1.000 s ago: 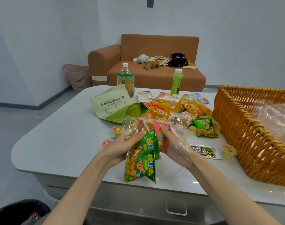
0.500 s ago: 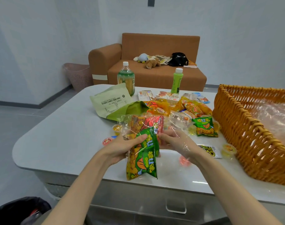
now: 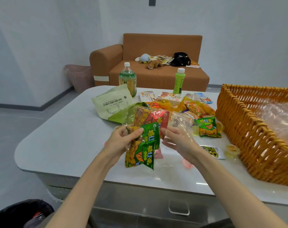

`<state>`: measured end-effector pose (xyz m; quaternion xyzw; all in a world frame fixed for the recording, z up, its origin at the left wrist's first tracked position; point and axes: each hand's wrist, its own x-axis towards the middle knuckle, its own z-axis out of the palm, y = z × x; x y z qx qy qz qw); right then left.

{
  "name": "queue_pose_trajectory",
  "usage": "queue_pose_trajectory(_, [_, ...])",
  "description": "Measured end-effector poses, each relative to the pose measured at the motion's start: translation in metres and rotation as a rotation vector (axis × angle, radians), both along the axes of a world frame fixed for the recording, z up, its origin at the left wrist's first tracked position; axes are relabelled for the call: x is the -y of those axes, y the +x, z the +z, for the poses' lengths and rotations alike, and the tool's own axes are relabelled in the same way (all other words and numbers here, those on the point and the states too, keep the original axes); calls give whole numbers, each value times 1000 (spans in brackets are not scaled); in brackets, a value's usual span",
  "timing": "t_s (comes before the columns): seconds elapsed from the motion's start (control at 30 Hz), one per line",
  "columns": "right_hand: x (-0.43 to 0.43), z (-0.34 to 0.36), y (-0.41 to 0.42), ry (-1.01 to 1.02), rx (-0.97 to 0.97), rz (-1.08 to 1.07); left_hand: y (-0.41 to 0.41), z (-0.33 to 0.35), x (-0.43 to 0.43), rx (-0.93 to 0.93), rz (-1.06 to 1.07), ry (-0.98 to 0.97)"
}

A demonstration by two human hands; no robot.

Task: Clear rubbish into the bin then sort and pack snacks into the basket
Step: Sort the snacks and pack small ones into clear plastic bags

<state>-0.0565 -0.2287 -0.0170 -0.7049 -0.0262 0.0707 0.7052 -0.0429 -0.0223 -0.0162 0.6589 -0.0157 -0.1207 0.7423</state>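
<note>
**A:** Where's the clear plastic bag of green and red snack packets (image 3: 144, 150)?

**B:** Held over the pale grey tabletop (image 3: 66, 137), near its front edge. The left grip (image 3: 123, 140) is clenched round the bag's green end, and the right grip (image 3: 177, 140) pinches the plastic at three o'clock of it.

**A:** And the woven orange wicker basket (image 3: 238, 129)?

**B:** On the tabletop, at three o'clock from both grips, well apart from them. The black-lined bin (image 3: 16, 213) sits low at seven o'clock.
</note>
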Motion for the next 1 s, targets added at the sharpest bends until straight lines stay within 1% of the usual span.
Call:
queue_pose_trajectory(0.1, [2, 1, 0, -59, -3, 33, -1, -3, 2, 17, -9, 65])
queue_pose_trajectory(0.23, [2, 0, 1, -203, 73, 1, -3, -8, 4, 30, -10, 138])
queue_pose_trajectory(0.3, [2, 1, -1, -225, 108, -20, -5, -7, 4, 38, -56, 167])
queue_pose_trajectory(0.4, [5, 5, -1, -233, 91, 36, -7, 1, -1, 27, -172, 130])
queue_pose_trajectory(0.47, [7, 7, 1, -261, 69, 62, -8, 5, -3, 17, -204, 54])
queue_pose_trajectory(0.5, [7, 7, 1, -255, 68, 51, -7, 6, -2, 17, -181, -25])
queue_pose_trajectory(0.57, [7, 9, 1, -242, 78, 20, -3, 8, -1, 38, -51, -148])
queue_pose_trajectory(0.6, [8, 9, 2, -256, 82, 15, -1, 9, -1, 75, 16, -156])
queue_pose_trajectory(0.67, [9, 8, 2, -279, 97, 4, 0, 10, -1, 165, 82, -111])
queue_pose_trajectory(0.77, [7, 6, 2, -174, 143, -49, 0, 8, 0, 233, 84, 11])
queue_pose_trajectory(0.87, [0, 9, 0, -150, 136, -35, -1, 6, 4, 228, 27, 24])
queue_pose_trajectory(1.0, [-3, 9, -1, -165, 202, 34, -3, 4, 8, 208, -20, 8])
